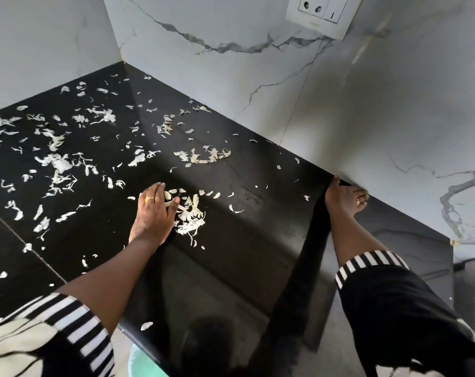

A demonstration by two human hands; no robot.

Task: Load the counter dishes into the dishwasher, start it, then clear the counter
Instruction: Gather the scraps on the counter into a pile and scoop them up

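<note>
Pale, papery peels (59, 161) are scattered over most of the black counter (258, 240), thickest on its left half. My left hand (154, 210) lies palm down near the counter's middle. Its fingers curl around some peels at the left side of a small heap of peels (190, 219). My right hand (345, 200) is at the counter's right end, against the marble wall, with the thumb on top and the fingers bent over the end edge. No dishes are in view.
White marble walls (258, 77) close the counter at the back and the right. A socket plate (320, 14) sits high on the wall. A teal object (146, 360) shows below the front edge. A grey appliance (470, 281) stands at the far right.
</note>
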